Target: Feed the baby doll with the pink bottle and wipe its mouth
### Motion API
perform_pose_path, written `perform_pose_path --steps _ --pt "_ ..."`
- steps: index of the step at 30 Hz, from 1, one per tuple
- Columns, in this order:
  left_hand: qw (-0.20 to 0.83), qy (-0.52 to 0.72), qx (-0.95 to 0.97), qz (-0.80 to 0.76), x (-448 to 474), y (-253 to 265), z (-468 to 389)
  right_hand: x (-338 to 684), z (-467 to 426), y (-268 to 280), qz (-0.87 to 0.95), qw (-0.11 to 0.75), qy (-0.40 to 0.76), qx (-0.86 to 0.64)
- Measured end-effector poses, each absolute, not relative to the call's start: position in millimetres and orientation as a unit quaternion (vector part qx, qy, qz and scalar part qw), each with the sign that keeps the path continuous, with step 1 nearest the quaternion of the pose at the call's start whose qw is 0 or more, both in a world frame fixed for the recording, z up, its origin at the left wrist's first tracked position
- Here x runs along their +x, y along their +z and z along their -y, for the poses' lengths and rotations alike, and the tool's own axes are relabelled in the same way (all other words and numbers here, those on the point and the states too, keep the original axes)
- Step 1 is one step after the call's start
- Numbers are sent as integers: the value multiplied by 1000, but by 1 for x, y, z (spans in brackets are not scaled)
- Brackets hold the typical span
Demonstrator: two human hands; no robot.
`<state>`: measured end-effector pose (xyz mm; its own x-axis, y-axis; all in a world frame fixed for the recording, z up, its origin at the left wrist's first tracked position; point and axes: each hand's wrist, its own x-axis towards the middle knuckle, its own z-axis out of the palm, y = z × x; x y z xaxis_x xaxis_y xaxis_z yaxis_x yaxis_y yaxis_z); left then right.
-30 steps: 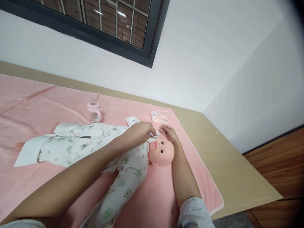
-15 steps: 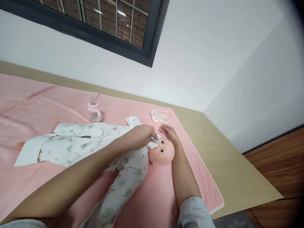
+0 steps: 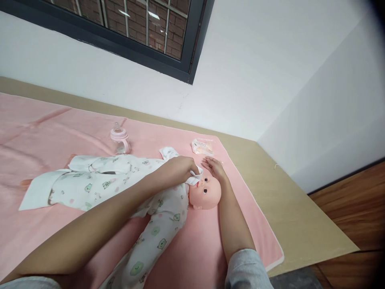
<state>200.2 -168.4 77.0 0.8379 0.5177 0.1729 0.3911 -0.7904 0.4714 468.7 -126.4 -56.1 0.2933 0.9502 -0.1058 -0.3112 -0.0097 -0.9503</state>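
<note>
A bald baby doll [image 3: 207, 196] lies on its back on a pink blanket [image 3: 192, 257], dressed in a white printed suit [image 3: 105, 180]. My left hand [image 3: 179, 170] is closed on a white cloth [image 3: 195, 179], which rests against the doll's face near the mouth and cheek. Beyond the top of the doll's head, my right hand [image 3: 214, 167] lies on the blanket with its fingers loosely stretched out and holding nothing. That forearm runs close beside the head. The fingertips of my left hand are partly hidden by the cloth.
A pink-lidded baby bottle [image 3: 119, 139] stands on the blanket behind the doll's body. Close to my right hand lies a crumpled clear plastic packet [image 3: 202, 147]. The wooden tabletop [image 3: 270, 192] shows at the right, with a white wall [image 3: 234, 92] and a window [image 3: 150, 36] behind.
My left hand and the cloth have shifted very slightly left and down on the doll's face, so more of the mouth shows. My right hand has stayed in place.
</note>
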Motion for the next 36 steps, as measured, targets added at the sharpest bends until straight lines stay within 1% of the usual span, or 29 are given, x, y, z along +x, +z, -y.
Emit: perform_pose_path --steps 7,17,25,36 --pt "196 148 937 -250 193 83 172 468 127 -56 317 630 502 -500" --pt "240 85 936 -241 188 92 182 465 129 -51 315 625 503 -507" --pt "199 90 946 -238 194 88 188 465 130 -51 313 626 504 -507" --pt "169 95 946 -259 198 86 189 467 128 -54 314 629 504 -502"
